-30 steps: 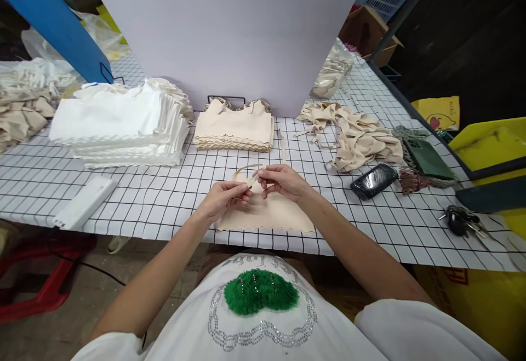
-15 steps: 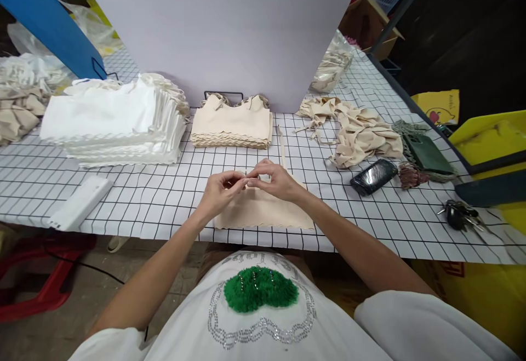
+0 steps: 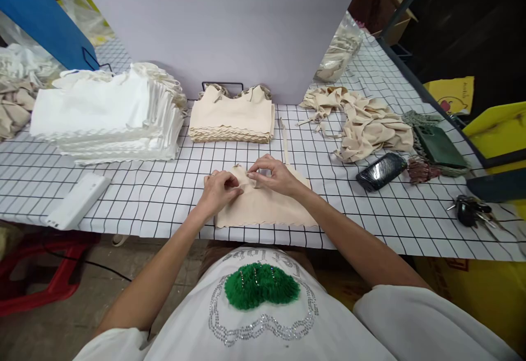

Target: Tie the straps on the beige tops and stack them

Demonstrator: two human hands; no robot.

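A flat beige garment piece (image 3: 271, 208) with a wavy lower hem lies at the table's front edge. My left hand (image 3: 218, 190) rests at its upper left, thumb and fingers pinched together at the fabric. Just to the right, my right hand (image 3: 276, 176) pinches cloth at the piece's upper edge, fingers bent over it. Between the two hands a small corner of the piece pokes up. One thin beige strap (image 3: 285, 141) stretches away from the piece behind my right hand. The fingertips partly hide the cloth they hold.
Behind are a neat stack of beige garments (image 3: 230, 115) and a taller white stack (image 3: 102, 112). Loose beige cloth (image 3: 370, 122), a black case (image 3: 381, 172), a green phone-like item (image 3: 439, 146) and keys (image 3: 472, 211) lie right. A white device (image 3: 79, 201) sits left.
My hands were together at the fingertips above the piece; now they are apart, the left lower and leftward, both at the cloth. The view has shifted slightly.
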